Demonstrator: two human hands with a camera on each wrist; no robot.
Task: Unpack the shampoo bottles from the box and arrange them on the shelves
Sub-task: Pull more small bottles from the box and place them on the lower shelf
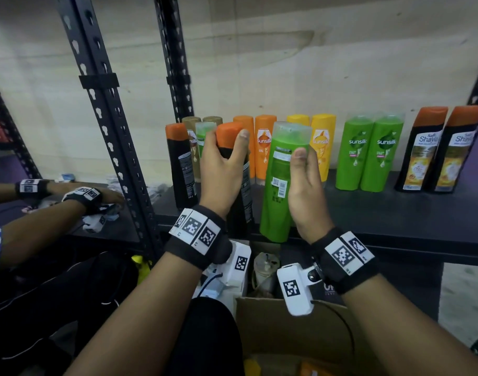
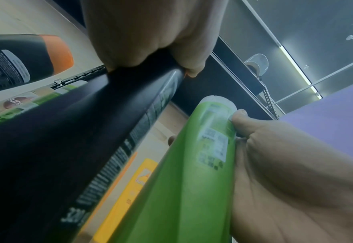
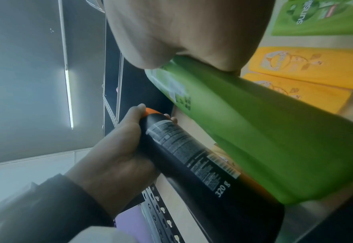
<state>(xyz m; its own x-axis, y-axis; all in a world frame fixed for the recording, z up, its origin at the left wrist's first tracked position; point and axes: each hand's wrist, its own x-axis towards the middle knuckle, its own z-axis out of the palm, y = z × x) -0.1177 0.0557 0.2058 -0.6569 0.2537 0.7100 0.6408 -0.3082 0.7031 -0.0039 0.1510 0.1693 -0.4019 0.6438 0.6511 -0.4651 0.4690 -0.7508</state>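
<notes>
Over the front edge of the shelf [image 1: 368, 213], the left hand [image 1: 221, 169] grips a black bottle [image 1: 240, 191] with an orange cap, back label facing the person. Just right of it, the right hand [image 1: 305, 191] grips a green bottle [image 1: 278, 185]. Behind both, bottles stand in a row [image 1: 368, 156] on the shelf. Below the shelf sits the box [image 1: 300, 335].

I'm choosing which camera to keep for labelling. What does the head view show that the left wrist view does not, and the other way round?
Only the head view shows the cardboard box, the two green Sunsilk bottles standing at the shelf's right, and another person's hands.
Only the left wrist view shows the ceiling light strip.
Both show the left hand holding the black bottle and the right hand holding the green bottle.
</notes>
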